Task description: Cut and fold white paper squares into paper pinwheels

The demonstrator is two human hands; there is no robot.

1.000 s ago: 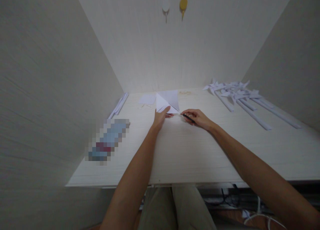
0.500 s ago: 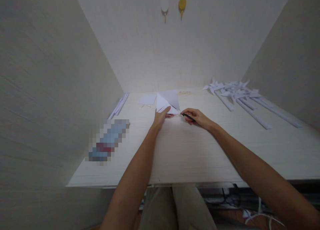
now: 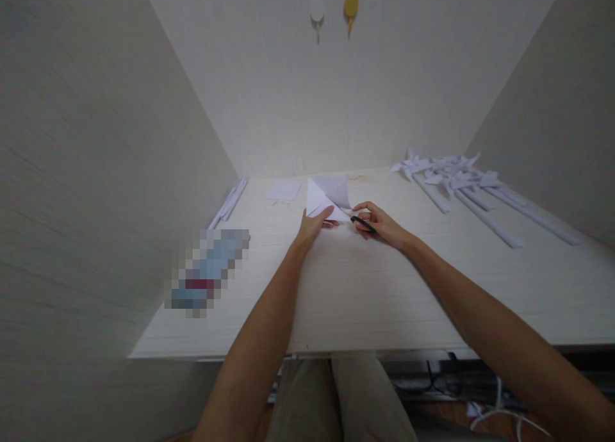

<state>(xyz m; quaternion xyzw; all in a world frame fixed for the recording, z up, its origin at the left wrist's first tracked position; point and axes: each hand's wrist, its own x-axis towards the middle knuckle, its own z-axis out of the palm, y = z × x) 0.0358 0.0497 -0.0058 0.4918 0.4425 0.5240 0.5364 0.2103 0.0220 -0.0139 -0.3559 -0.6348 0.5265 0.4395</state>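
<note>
- Pixelated block (image 3: 207, 272) on table's near-left: contents unreadable.
- Dark tool (image 3: 362, 223) mostly covered by right hand (image 3: 379, 224); kind unclear.
- Near corner of folded paper (image 3: 327, 197) under left hand (image 3: 311, 227).
- Both forearms cut by bottom edge.

On your pale worktop (image 3: 365, 288) you have a heap of paper pinwheels on rolled paper sticks (image 3: 456, 179) far right, a small paper square (image 3: 283, 191) and rolled paper sticks (image 3: 230, 200) far left, and, on the wall, white (image 3: 317, 11) and yellow hooks (image 3: 350, 6).
</note>
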